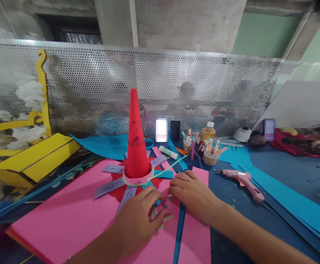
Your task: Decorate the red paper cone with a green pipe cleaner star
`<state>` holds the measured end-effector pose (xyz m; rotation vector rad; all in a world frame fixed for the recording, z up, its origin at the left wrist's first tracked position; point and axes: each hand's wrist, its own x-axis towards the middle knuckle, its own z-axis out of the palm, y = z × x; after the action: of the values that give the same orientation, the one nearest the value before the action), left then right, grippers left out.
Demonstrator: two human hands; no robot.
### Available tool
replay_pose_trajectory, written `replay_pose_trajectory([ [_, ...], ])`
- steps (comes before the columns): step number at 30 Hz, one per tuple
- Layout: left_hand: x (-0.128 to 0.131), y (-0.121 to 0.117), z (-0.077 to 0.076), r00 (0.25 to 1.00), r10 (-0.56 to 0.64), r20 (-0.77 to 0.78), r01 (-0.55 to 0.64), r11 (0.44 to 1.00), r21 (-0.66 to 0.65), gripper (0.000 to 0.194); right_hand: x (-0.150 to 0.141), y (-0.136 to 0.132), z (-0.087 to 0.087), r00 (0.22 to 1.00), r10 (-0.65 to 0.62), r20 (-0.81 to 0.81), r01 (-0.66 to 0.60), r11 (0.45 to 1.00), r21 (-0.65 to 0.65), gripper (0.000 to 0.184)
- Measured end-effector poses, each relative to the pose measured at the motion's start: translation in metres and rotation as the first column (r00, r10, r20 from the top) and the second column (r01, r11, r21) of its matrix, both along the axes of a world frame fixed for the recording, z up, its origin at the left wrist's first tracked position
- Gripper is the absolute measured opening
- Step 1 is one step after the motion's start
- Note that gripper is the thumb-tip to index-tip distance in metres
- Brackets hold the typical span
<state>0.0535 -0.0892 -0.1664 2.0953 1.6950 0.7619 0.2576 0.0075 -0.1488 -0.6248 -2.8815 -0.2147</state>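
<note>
My left hand (138, 212) is low over a pink sheet (88, 216), thumb and fingers closed in a pinch beside some small pale green strips (167, 217). Across from it, my right hand (191, 192) has its fingertips bent together, almost meeting the left ones. What lies between the fingers is small and blurred. A narrow blue strip (178, 234) runs out below my right hand. Just beyond stands a tall red paper cone (136, 146) with dark writing, ringed at its base by a pink band (138, 180). Lettered lavender strips (109, 187) fan out around it.
To the right lies a pink glue gun (244, 179) with its cord. Behind are a glue stick (168, 152), cups of markers (211, 157), a bottle (208, 134) and two phones (175, 130). A yellow box (36, 157) sits left; a perforated metal screen (154, 73) stands behind.
</note>
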Motion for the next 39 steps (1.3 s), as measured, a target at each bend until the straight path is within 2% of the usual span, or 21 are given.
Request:
replay_pose_trajectory([
  [3, 0.003, 0.001, 0.000, 0.999, 0.033, 0.024, -0.032, 0.998, -0.051, 0.022, -0.001, -0.006, 0.008, 0.999, 0.032, -0.018, -0.030, 0.995, 0.099, 0.015],
  [7, 0.007, -0.003, 0.005, 0.992, -0.020, 0.126, 0.040, 0.987, -0.158, 0.031, 0.001, -0.016, 0.016, 0.996, 0.071, -0.057, -0.058, 0.977, 0.204, 0.011],
  [10, 0.009, -0.006, 0.010, 0.992, -0.026, 0.122, 0.049, 0.980, -0.191, 0.036, 0.001, -0.020, 0.017, 0.989, 0.103, -0.105, -0.071, 0.959, 0.276, 0.017],
  [14, 0.007, -0.004, 0.013, 0.998, -0.056, 0.007, 0.057, 0.988, -0.144, 0.040, 0.000, -0.024, 0.018, 0.986, 0.127, -0.110, -0.081, 0.934, 0.347, 0.019],
  [18, 0.005, -0.004, 0.012, 0.995, -0.094, -0.029, 0.092, 0.993, -0.078, 0.040, 0.009, -0.016, 0.027, 0.987, 0.130, -0.094, -0.087, 0.926, 0.368, 0.024],
  [20, 0.003, -0.006, 0.008, 0.987, -0.138, -0.082, 0.137, 0.990, -0.011, 0.038, 0.023, -0.004, 0.033, 0.993, 0.066, -0.094, -0.028, 0.933, 0.360, 0.026],
  [21, 0.001, -0.008, 0.007, 0.980, -0.156, -0.124, 0.160, 0.987, 0.029, 0.037, 0.032, 0.004, 0.036, 0.992, -0.001, -0.125, 0.046, 0.932, 0.359, 0.028],
  [23, -0.002, -0.009, 0.003, 0.970, -0.164, -0.182, 0.182, 0.979, 0.091, 0.035, 0.051, 0.016, 0.041, 0.959, -0.142, -0.247, 0.219, 0.921, 0.321, 0.034],
  [24, -0.003, -0.010, 0.002, 0.971, -0.153, -0.181, 0.173, 0.980, 0.102, 0.034, 0.058, 0.018, 0.042, 0.918, -0.188, -0.350, 0.293, 0.916, 0.276, 0.031],
  [25, -0.004, -0.010, 0.001, 0.978, -0.137, -0.157, 0.153, 0.984, 0.096, 0.033, 0.062, 0.018, 0.042, 0.874, -0.187, -0.449, 0.307, 0.928, 0.212, 0.027],
  [27, -0.005, -0.008, 0.001, 0.990, -0.111, -0.088, 0.118, 0.991, 0.070, 0.033, 0.064, 0.010, 0.039, 0.771, -0.194, -0.606, 0.234, 0.972, -0.014, 0.023],
  [29, -0.004, -0.008, 0.002, 0.994, -0.105, -0.032, 0.107, 0.991, 0.083, 0.034, 0.056, -0.004, 0.033, 0.622, -0.182, -0.761, 0.028, 0.977, -0.210, 0.016],
  [30, -0.003, -0.008, 0.002, 0.994, -0.106, -0.008, 0.106, 0.989, 0.103, 0.035, 0.051, -0.011, 0.030, 0.542, -0.166, -0.824, -0.115, 0.957, -0.268, 0.014],
  [31, -0.003, -0.009, 0.002, 0.994, -0.108, 0.016, 0.105, 0.987, 0.125, 0.036, 0.046, -0.018, 0.028, 0.480, -0.179, -0.859, -0.257, 0.907, -0.333, 0.013],
  [32, -0.002, -0.010, 0.002, 0.993, -0.108, 0.038, 0.102, 0.984, 0.143, 0.036, 0.041, -0.024, 0.026, 0.441, -0.203, -0.874, -0.383, 0.838, -0.388, 0.013],
  [34, -0.002, -0.012, 0.001, 0.992, -0.107, 0.073, 0.095, 0.983, 0.154, 0.036, 0.035, -0.031, 0.024, 0.431, -0.276, -0.859, -0.550, 0.674, -0.493, 0.015],
  [36, -0.002, -0.014, 0.000, 0.990, -0.109, 0.095, 0.095, 0.986, 0.137, 0.035, 0.034, -0.033, 0.023, 0.446, -0.327, -0.833, -0.620, 0.559, -0.551, 0.015],
  [37, -0.002, -0.014, 0.000, 0.989, -0.111, 0.102, 0.097, 0.987, 0.127, 0.035, 0.034, -0.034, 0.023, 0.450, -0.342, -0.825, -0.634, 0.529, -0.565, 0.015],
  [39, -0.003, -0.015, 0.001, 0.986, -0.118, 0.116, 0.105, 0.988, 0.116, 0.035, 0.035, -0.034, 0.022, 0.465, -0.344, -0.816, -0.640, 0.506, -0.578, 0.016],
])
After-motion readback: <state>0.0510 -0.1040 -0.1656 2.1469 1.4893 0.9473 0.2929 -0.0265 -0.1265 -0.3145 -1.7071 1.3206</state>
